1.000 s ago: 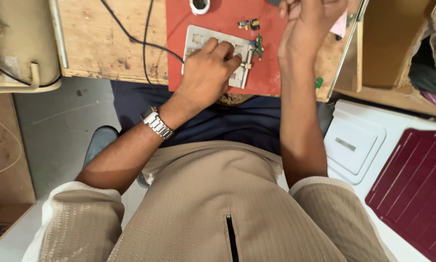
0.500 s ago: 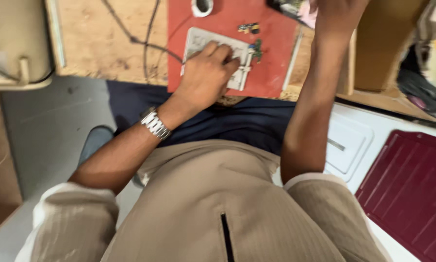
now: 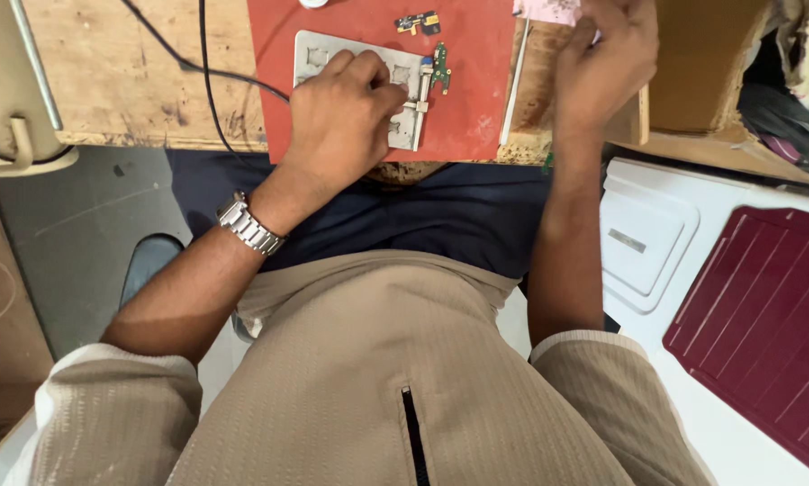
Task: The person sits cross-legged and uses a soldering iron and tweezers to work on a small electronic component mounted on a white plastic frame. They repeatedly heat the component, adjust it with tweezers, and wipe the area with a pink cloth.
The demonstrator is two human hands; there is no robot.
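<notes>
nearest the camera, the beige ribbed shirt fills the lower frame and hides the lap; above it a strip of dark navy trousers shows. a silver wristwatch sits on the left wrist. to the right stand a white moulded lid and a maroon ribbed panel, the panel cut off by the frame edge.

further out, the left hand lies palm down on a grey metal holder plate, fingers curled and close together, pressing on it; it covers most of the plate, so whether anything sits under the palm cannot be told. the plate rests on a red mat at the near edge of the wooden surface. just right of the fingers, a small green circuit board lies on the mat, touching the plate's clamp bar.

the right hand is raised at the mat's right edge, fingers bent together around something pale pink that is cut off by the top of the frame; what it is and how firmly it is held cannot be told. another tiny component lies near the top edge, too small to identify. a black cable crosses the wood at left.
</notes>
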